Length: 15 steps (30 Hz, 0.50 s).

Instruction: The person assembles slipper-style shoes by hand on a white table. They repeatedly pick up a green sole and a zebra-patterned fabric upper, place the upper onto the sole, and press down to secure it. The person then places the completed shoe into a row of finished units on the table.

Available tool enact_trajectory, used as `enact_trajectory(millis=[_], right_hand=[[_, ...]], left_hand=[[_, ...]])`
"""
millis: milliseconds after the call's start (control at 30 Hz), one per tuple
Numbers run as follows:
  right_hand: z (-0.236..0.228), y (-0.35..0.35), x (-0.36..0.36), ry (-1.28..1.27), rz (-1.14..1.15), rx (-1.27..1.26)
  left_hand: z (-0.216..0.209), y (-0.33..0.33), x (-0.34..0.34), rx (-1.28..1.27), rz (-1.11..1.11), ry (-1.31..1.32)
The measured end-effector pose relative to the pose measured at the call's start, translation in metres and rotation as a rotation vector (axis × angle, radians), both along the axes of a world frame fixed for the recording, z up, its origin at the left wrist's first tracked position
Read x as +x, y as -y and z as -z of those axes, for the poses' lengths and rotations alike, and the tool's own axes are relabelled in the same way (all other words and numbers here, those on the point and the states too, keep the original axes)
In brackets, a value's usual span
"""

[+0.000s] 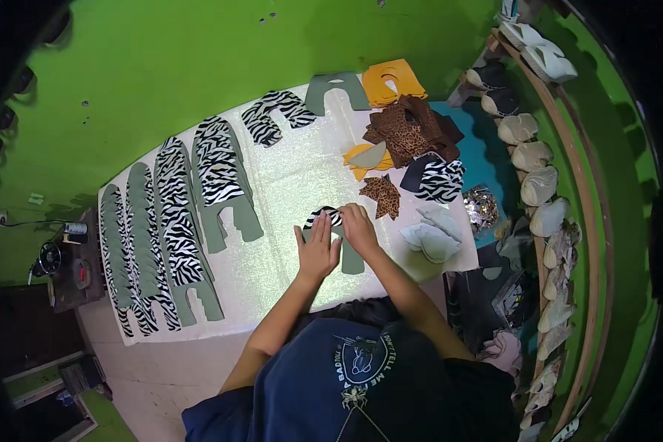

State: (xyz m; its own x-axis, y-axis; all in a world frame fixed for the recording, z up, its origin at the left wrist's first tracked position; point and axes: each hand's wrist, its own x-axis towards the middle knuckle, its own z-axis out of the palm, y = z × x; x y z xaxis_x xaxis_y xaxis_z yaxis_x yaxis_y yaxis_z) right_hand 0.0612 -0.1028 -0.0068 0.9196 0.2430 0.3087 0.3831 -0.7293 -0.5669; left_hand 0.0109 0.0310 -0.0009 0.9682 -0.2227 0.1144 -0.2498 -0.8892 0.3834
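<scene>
Near the table's front edge, a small curved zebra-print piece [331, 214] overlaps a grey-green U-shaped cutout [352, 259]. My left hand [319, 249] lies flat over both, its fingers stretched toward the zebra print and its thumb out to the side. The fingers of my right hand [358, 225] are bent together at the right end of the zebra-print piece and seem to pinch it. Part of the grey-green cutout is hidden under my hands. A leopard-print stack [381, 197] lies just right of my right hand.
Overlapping rows of zebra-print and grey-green pieces [221, 173] cover the left of the table [287, 180]. Brown leopard-print pieces [409, 129], orange cutouts [392, 82] and pale pieces [433, 237] lie right. Shoe forms [538, 186] line a wooden rack [578, 169].
</scene>
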Motion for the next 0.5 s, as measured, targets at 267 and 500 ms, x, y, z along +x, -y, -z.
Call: enact_trajectory(millis=[267,500], right_hand=[[0.003,0.002,0.001,0.008,0.010,-0.029],[-0.002,-0.012,-0.009,-0.052,0.118,-0.130]], left_hand=[[0.001,-0.027,-0.008,0.014,-0.023,-0.043],[0.009,-0.027,-0.010,-0.044,-0.020,-0.028]])
